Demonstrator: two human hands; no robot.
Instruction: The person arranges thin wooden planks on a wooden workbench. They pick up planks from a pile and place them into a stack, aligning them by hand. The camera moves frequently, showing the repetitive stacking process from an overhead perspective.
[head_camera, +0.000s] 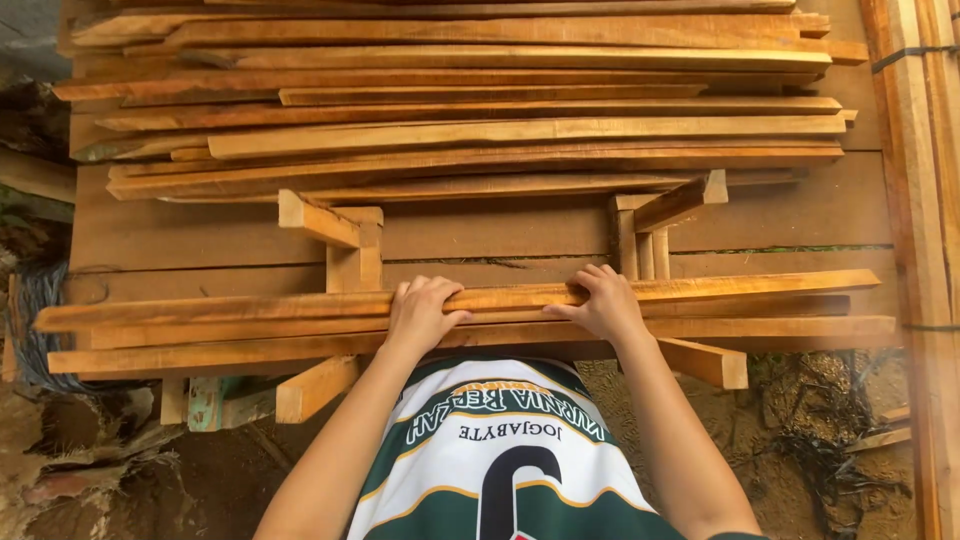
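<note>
A long thin wooden slat (760, 288) lies across the near edge of a wooden bench, on top of two or three similar slats (200, 332). My left hand (422, 312) curls over it left of centre. My right hand (602, 300) grips the same slat about a hand's width further right. Both arms reach up from the bottom of the view over my green and white jersey.
A big pile of similar slats (480, 110) covers the far half of the bench. Two short angled wooden supports (340, 235) (665, 210) stand between pile and near slats. Long boards (925, 200) run along the right. Bare earth and debris (820, 440) lie below.
</note>
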